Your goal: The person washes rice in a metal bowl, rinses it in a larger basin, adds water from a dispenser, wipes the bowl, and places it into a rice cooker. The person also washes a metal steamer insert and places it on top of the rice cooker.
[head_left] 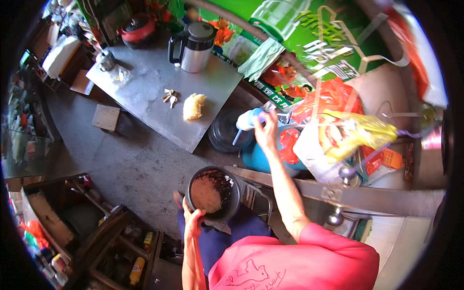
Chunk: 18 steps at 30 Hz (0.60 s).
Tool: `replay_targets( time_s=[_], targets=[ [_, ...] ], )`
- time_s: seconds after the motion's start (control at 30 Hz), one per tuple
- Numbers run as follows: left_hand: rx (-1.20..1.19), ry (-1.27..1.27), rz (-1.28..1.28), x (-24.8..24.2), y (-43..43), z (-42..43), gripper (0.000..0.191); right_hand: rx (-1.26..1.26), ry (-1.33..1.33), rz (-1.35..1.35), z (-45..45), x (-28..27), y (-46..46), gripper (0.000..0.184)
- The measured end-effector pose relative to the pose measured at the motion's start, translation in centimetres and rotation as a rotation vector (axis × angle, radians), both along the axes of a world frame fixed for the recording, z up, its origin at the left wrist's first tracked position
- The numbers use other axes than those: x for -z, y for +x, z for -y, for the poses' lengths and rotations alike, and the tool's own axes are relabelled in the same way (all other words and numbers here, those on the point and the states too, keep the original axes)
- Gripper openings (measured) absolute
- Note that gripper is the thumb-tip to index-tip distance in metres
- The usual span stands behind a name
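My left hand (193, 217) grips the near-left rim of a dark round pot (233, 203), held in front of my lap. Brown matter (205, 194) covers much of the pot's inside, with a few white bits on its far-right wall; I cannot tell whether it is liquid or crust. Further forward and to the right, my right hand (266, 130) is closed around the blue-topped end of a white plastic bottle (246, 121). A thin blue spout or tube juts from the bottle. Below the bottle is a dark round basin (226, 132), partly covered by it.
On the metal-topped table (152, 94) lie a yellow mesh scrubber (194, 107) and keys (170, 98); a steel jug (197, 47) stands behind. Plastic bags (344, 134) crowd the right. A wooden rail (308, 185) runs beneath my right arm. Open drawers (123, 250) are at lower left.
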<state>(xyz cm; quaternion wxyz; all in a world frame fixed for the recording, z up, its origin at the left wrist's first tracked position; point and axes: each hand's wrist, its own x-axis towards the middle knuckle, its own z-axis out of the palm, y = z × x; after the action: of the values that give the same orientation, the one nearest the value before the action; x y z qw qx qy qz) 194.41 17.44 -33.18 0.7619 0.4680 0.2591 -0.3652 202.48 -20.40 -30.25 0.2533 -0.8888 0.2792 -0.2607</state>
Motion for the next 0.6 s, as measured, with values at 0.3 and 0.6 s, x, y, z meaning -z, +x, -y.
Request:
replay_targets(
  time_s=[0.3, 0.6],
  targets=[
    [0.29, 0.034, -0.134, 14.6, 10.2, 8.6, 0.108, 0.152, -0.1, -0.291, 8.4, 4.6, 9.6, 0.073],
    [0.458, 0.019, -0.082, 20.8, 11.6, 13.7, 0.11, 0.195, -0.182, -0.544, 6.9, 11.8, 10.3, 0.068]
  ],
)
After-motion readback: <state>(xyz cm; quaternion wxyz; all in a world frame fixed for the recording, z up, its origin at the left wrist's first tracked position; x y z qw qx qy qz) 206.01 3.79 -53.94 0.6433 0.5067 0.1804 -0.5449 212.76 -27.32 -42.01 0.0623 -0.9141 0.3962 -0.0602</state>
